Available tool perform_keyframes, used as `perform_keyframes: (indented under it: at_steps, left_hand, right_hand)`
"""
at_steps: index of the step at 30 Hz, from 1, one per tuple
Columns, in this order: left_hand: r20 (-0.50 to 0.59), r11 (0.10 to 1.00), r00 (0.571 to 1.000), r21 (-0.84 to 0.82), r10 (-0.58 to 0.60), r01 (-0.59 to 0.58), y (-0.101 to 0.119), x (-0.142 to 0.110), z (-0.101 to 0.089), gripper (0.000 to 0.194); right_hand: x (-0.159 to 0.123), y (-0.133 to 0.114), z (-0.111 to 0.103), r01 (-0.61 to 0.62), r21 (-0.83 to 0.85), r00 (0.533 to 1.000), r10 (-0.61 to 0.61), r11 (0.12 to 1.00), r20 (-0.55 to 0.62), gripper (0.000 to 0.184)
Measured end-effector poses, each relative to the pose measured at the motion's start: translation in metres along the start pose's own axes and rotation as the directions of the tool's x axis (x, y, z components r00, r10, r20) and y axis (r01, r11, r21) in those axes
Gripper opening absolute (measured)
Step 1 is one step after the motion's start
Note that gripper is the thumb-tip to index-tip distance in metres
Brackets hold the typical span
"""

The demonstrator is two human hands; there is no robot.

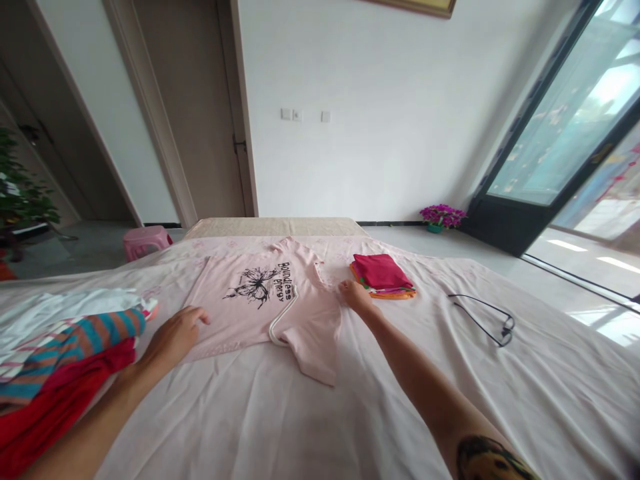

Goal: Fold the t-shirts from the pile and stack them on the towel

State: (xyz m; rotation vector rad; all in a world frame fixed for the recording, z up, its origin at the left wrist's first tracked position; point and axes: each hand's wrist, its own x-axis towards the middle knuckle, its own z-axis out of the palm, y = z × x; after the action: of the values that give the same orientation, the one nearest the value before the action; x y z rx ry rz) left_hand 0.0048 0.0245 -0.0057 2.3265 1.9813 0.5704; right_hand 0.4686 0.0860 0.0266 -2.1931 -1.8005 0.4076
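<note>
The shirt [270, 311], mid-frame, is matt cloth, lightly wrinkled; the sheet [240, 427] below, creased matt cloth. Right of centre, the stack [383, 272] is smooth cloth; at lower left, the pile [80, 353] is rumpled cloth. The stool [147, 239] at left looks smooth plastic, as do 3 plates [325, 117] at upper centre.

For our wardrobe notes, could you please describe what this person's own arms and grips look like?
The left grip and right grip are ungloved; no watches or sleeves show. The right forearm bears a dark-and-yellow marking, apparently a tattoo.
</note>
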Motion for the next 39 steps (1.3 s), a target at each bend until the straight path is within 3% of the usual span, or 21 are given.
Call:
perform_keyframes:
  at_steps: [5, 12, 16, 24, 27, 29, 31, 34, 36, 39]
  left_hand:
    - [-0.080, 0.999, 0.996, 0.009, 0.034, -0.033, 0.021, 0.027, 0.035, 0.041]
    - [-0.153, 0.970, 0.988, 0.239, -0.004, 0.041, -0.002, 0.023, 0.068, 0.049]
    - [-0.140, 0.957, 0.990, 0.286, -0.019, 0.058, -0.002, 0.022, 0.070, 0.049]
    - [-0.116, 0.939, 0.992, 0.334, -0.039, 0.076, 0.006, 0.019, 0.065, 0.052]
    - [-0.113, 0.936, 0.993, 0.342, -0.046, 0.082, 0.007, 0.019, 0.066, 0.052]
    - [-0.111, 0.935, 0.993, 0.343, -0.049, 0.085, 0.007, 0.019, 0.066, 0.052]
    - [-0.109, 0.940, 0.992, 0.330, -0.059, 0.092, 0.008, 0.018, 0.066, 0.052]
    - [-0.101, 0.949, 0.991, 0.295, -0.085, 0.111, 0.008, 0.017, 0.066, 0.052]
    - [-0.088, 0.949, 0.991, 0.293, -0.096, 0.118, 0.008, 0.017, 0.066, 0.053]
    - [-0.067, 0.933, 0.992, 0.336, -0.111, 0.127, 0.008, 0.017, 0.066, 0.054]
  right_hand:
    - [0.043, -0.026, 0.015, -0.067, -0.029, 0.998, 0.068, 0.997, 0.016, 0.036]
    - [0.066, -0.043, 0.030, -0.040, -0.055, 0.999, 0.041, 0.998, 0.020, 0.043]
    - [0.071, -0.044, 0.036, -0.021, -0.065, 0.999, 0.023, 0.998, 0.022, 0.039]
    - [0.076, -0.019, 0.029, -0.082, -0.113, 0.994, 0.074, 0.990, -0.076, 0.040]
    - [0.075, -0.025, 0.030, -0.045, -0.128, 0.989, 0.026, 0.991, -0.148, 0.042]
    - [0.073, -0.034, 0.035, 0.052, -0.147, 0.979, -0.079, 0.988, -0.187, 0.046]
    - [0.070, -0.041, 0.045, 0.231, -0.191, 0.952, -0.262, 0.954, -0.157, 0.047]
    - [0.069, -0.040, 0.062, 0.430, -0.224, 0.900, -0.435, 0.875, 0.026, 0.056]
    - [0.070, -0.032, 0.067, 0.402, -0.226, 0.916, -0.389, 0.887, 0.100, 0.059]
    - [0.071, -0.021, 0.062, 0.278, -0.266, 0.960, -0.278, 0.923, 0.040, 0.059]
